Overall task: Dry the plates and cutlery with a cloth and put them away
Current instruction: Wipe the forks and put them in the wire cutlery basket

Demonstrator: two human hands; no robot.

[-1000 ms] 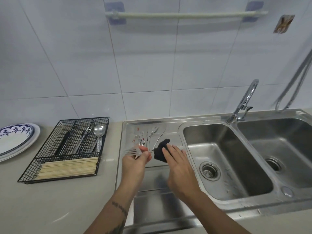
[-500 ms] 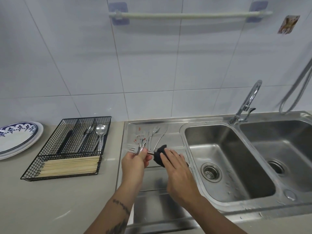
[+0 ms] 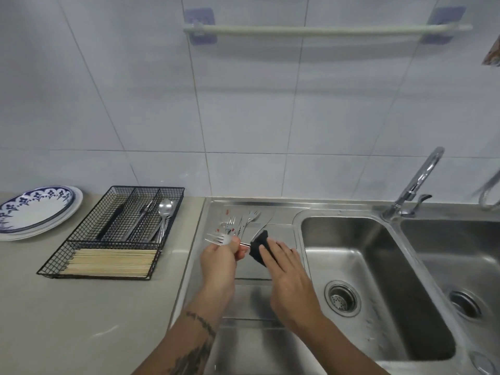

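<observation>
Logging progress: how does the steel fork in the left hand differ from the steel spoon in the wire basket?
The steel fork is held by the left hand, handle inside the dark cloth; the steel spoon lies put away in the black wire basket. Fork: tines; spoon: rounded bowl. Both are shiny metal.

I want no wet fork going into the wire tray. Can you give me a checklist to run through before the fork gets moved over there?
1. Fork held firmly: ok, the left hand pinches it near the tines, clear of the drainboard.
2. Cloth on the handle: ok, the right hand wraps the dark cloth round the handle end.
3. Tines wiped: cannot tell, they are bare beyond the left grip.
4. Fork fully dry: cannot tell.
5. Room in the wire tray: ok, its cutlery compartments hold a few pieces with space left.
6. Other cutlery waiting: not ok, several pieces lie on the drainboard.
</observation>
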